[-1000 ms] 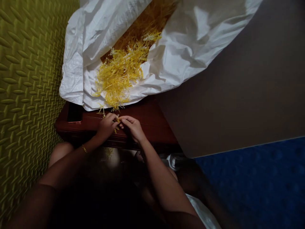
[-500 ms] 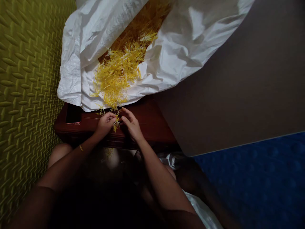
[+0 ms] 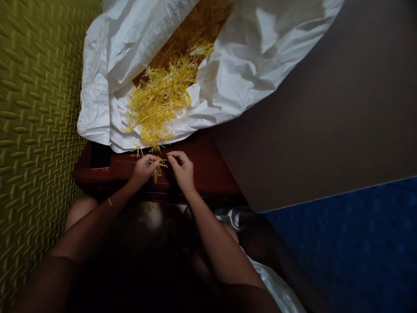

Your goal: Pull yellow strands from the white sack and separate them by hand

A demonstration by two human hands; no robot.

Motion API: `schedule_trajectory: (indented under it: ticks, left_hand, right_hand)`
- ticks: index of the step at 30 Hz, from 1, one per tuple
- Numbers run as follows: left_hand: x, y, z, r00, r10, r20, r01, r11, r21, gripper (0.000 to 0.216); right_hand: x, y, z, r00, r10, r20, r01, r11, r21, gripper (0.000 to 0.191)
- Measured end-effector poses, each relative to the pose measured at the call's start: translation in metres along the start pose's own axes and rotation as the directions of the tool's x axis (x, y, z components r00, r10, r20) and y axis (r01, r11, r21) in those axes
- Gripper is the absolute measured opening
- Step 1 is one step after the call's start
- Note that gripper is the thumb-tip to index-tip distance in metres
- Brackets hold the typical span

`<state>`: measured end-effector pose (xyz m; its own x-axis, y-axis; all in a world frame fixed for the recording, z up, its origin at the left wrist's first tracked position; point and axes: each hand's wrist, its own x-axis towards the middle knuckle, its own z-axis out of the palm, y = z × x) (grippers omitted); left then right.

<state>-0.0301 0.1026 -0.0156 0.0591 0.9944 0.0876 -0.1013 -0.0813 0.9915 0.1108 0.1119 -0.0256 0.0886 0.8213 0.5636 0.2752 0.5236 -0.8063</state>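
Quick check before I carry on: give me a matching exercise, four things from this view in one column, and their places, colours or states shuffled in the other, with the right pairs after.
Things
1. white sack
2. dark phone-like object
3. left hand
4. bracelet

Places, colours, states
A. pinching a small yellow tuft
B. gold-coloured
C. lying open, with a heap of yellow strands at its mouth
D. at the left end of the red-brown surface, near the yellow textured wall

Pairs: 1-C, 2-D, 3-A, 4-B.
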Motion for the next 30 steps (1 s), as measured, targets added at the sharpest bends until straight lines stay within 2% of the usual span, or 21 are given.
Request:
schedule_trajectory:
  ticks: [2, 4, 8, 11, 13, 15, 18, 20, 21, 23, 25, 27, 28, 30]
  left_hand:
    - [0.001, -0.002, 0.000, 0.999, 0.034, -0.002, -0.034, 0.999, 0.025, 0.008]
    - [0.002, -0.004, -0.001, 0.996, 0.087, 0.003, -0.087, 0.994, 0.067, 0.008]
    - [0.003, -0.008, -0.002, 0.987, 0.157, 0.037, -0.160, 0.975, 0.152, 0.009]
    - [0.002, -0.008, -0.002, 0.985, 0.169, 0.046, -0.174, 0.969, 0.177, 0.008]
    - [0.002, -0.006, -0.001, 0.986, 0.164, 0.044, -0.169, 0.969, 0.181, 0.008]
    - [0.002, -0.004, -0.001, 0.988, 0.151, 0.038, -0.155, 0.973, 0.173, 0.008]
    - [0.001, -0.002, 0.001, 0.994, 0.109, 0.032, -0.112, 0.986, 0.121, 0.005]
    - [0.000, -0.001, 0.001, 0.998, 0.062, 0.018, -0.063, 0.996, 0.064, 0.004]
    - [0.000, 0.000, 0.001, 0.999, 0.035, 0.005, -0.035, 0.999, 0.036, 0.004]
    - [-0.001, 0.001, 0.000, 0.999, -0.011, -0.041, 0.011, 1.000, -0.011, 0.006]
    - [-0.001, 0.003, -0.002, 0.995, -0.043, -0.091, 0.040, 0.999, -0.034, 0.009]
    - [0.000, 0.003, -0.004, 0.990, -0.065, -0.128, 0.060, 0.997, -0.043, 0.011]
    - [0.001, 0.003, -0.005, 0.988, -0.074, -0.139, 0.068, 0.997, -0.047, 0.012]
    - [0.002, 0.002, -0.006, 0.985, -0.083, -0.153, 0.075, 0.996, -0.055, 0.012]
  right_hand:
    - [0.000, -0.006, -0.002, 0.994, -0.106, 0.025, 0.108, 0.987, -0.116, 0.019]
    - [-0.001, -0.011, -0.003, 0.983, -0.152, 0.105, 0.171, 0.964, -0.206, 0.021]
    - [-0.001, -0.012, -0.001, 0.976, -0.093, 0.196, 0.136, 0.967, -0.217, 0.018]
    - [-0.001, -0.008, 0.002, 0.983, -0.015, 0.183, 0.033, 0.995, -0.096, 0.016]
    - [-0.002, -0.005, 0.005, 0.981, 0.077, 0.178, -0.083, 0.996, 0.028, 0.016]
    - [-0.003, -0.002, 0.010, 0.963, 0.190, 0.194, -0.221, 0.963, 0.154, 0.018]
    - [0.000, 0.004, 0.012, 0.913, 0.352, 0.208, -0.402, 0.865, 0.300, 0.023]
    - [0.006, 0.009, 0.005, 0.885, 0.429, 0.178, -0.465, 0.818, 0.339, 0.026]
    - [0.010, 0.011, -0.002, 0.884, 0.447, 0.137, -0.467, 0.824, 0.321, 0.028]
    - [0.019, 0.017, -0.022, 0.914, 0.405, 0.010, -0.402, 0.903, 0.154, 0.028]
    - [0.025, 0.025, -0.045, 0.954, 0.289, -0.084, -0.300, 0.934, -0.193, 0.024]
    - [0.027, 0.033, -0.064, 0.967, 0.248, -0.063, -0.242, 0.811, -0.533, 0.019]
    - [0.026, 0.037, -0.069, 0.966, 0.257, -0.039, -0.221, 0.732, -0.644, 0.018]
    - [0.022, 0.040, -0.072, 0.970, 0.243, -0.011, -0.170, 0.644, -0.746, 0.018]
